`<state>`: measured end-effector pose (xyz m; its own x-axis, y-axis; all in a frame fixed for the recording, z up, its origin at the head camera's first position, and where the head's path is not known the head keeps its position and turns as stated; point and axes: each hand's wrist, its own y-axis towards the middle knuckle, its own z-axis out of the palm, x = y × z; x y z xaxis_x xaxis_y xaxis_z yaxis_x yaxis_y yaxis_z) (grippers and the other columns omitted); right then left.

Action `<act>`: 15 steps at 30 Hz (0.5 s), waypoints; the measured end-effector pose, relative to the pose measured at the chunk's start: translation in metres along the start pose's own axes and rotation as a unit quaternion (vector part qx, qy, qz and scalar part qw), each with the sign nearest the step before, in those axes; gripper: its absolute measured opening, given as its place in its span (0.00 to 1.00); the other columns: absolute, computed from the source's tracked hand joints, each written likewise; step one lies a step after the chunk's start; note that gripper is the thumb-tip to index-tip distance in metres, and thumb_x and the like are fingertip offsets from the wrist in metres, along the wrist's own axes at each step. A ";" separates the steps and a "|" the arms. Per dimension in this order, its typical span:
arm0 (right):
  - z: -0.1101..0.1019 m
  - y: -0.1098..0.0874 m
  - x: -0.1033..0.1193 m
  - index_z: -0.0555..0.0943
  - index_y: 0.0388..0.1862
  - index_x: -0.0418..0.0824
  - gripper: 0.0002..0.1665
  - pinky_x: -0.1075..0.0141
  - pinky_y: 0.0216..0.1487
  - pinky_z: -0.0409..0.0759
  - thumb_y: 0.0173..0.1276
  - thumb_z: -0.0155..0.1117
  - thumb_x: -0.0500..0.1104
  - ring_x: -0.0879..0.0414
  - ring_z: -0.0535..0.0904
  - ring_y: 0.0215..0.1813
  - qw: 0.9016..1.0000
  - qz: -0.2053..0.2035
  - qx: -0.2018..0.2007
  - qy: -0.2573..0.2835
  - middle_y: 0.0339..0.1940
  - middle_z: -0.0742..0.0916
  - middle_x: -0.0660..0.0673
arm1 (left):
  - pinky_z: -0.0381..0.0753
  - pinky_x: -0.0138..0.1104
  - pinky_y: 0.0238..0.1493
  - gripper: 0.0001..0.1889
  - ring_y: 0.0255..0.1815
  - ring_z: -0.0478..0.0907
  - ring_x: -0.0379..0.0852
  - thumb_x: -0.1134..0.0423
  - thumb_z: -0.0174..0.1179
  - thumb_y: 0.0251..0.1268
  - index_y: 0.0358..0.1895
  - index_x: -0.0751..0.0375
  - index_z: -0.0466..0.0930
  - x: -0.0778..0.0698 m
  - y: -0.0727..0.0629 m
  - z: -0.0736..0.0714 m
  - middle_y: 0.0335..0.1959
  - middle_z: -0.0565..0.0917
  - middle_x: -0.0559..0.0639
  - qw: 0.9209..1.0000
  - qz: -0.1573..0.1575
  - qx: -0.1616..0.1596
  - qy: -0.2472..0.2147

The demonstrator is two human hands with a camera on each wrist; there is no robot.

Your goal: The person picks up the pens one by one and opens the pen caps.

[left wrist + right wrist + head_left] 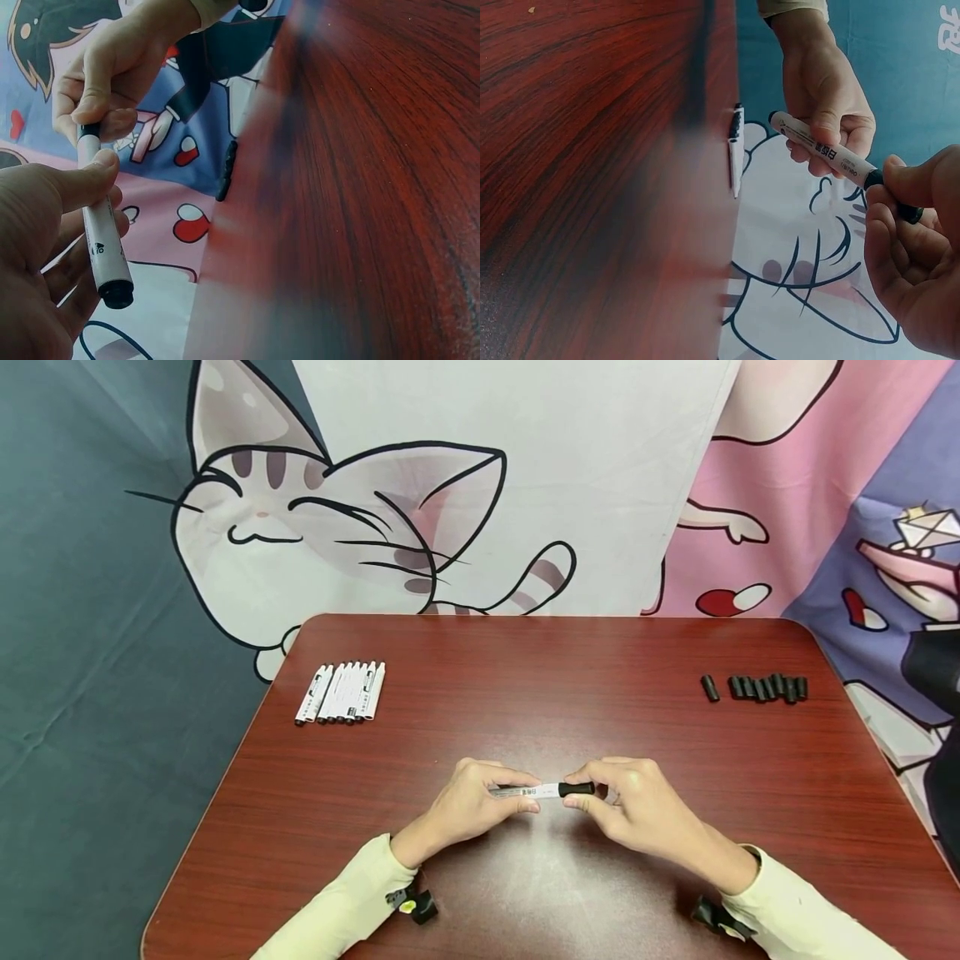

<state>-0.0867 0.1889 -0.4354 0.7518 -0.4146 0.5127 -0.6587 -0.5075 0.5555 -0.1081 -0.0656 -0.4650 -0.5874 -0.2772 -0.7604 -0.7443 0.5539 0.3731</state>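
Note:
Between the two hands, just above the table, is a white marker [543,791] with a black cap [577,788] on its right end. The left hand [476,797] pinches the white barrel between thumb and fingers. Thumb and fingers of the right hand [637,797] pinch the capped end. In the left wrist view the black butt end of the marker [109,247] sticks out past the left hand [45,225]. Dark printing shows on the barrel of the marker [847,161] in the right wrist view, where the right hand [922,247] partly covers the cap.
Several white markers [345,693] without black caps lie side by side at the table's back left. At the back right, several black caps [765,688] lie in a row, with one cap [710,688] slightly apart. Printed cloth [600,460] hangs behind the brown table [540,693].

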 end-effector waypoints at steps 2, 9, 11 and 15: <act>0.000 0.000 0.001 0.87 0.36 0.49 0.11 0.80 0.24 0.72 0.56 0.81 0.38 0.71 0.74 0.28 1.000 0.009 0.002 -0.001 0.31 0.88 0.60 | 0.83 0.30 0.35 0.12 0.37 0.85 0.32 0.60 0.78 0.55 0.43 0.55 0.93 0.001 0.000 0.000 0.38 0.91 0.43 1.000 0.001 0.000 0.002; -0.001 0.000 0.003 0.88 0.36 0.50 0.11 0.81 0.23 0.70 0.55 0.81 0.39 0.72 0.73 0.26 0.999 0.032 0.004 -0.002 0.31 0.88 0.60 | 0.80 0.26 0.33 0.12 0.34 0.84 0.32 0.59 0.78 0.54 0.43 0.54 0.93 0.001 0.000 0.000 0.38 0.91 0.44 1.000 0.003 -0.001 0.003; -0.001 -0.001 0.003 0.88 0.36 0.49 0.12 0.81 0.22 0.69 0.55 0.81 0.39 0.72 0.72 0.26 0.999 0.037 0.002 -0.003 0.31 0.88 0.60 | 0.79 0.25 0.32 0.13 0.33 0.83 0.31 0.59 0.78 0.54 0.43 0.54 0.93 0.001 0.001 0.000 0.37 0.91 0.44 1.000 0.004 -0.003 0.006; -0.001 -0.002 0.003 0.88 0.35 0.49 0.11 0.81 0.21 0.69 0.55 0.81 0.39 0.72 0.72 0.25 0.999 0.047 -0.001 -0.002 0.30 0.88 0.60 | 0.76 0.23 0.30 0.12 0.30 0.79 0.28 0.59 0.78 0.54 0.43 0.53 0.93 0.001 0.001 0.000 0.35 0.91 0.43 1.000 0.000 -0.004 0.011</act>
<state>-0.0837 0.1897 -0.4338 0.6860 -0.4644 0.5601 -0.7271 -0.4648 0.5052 -0.1098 -0.0649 -0.4655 -0.5945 -0.2942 -0.7483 -0.7464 0.5480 0.3776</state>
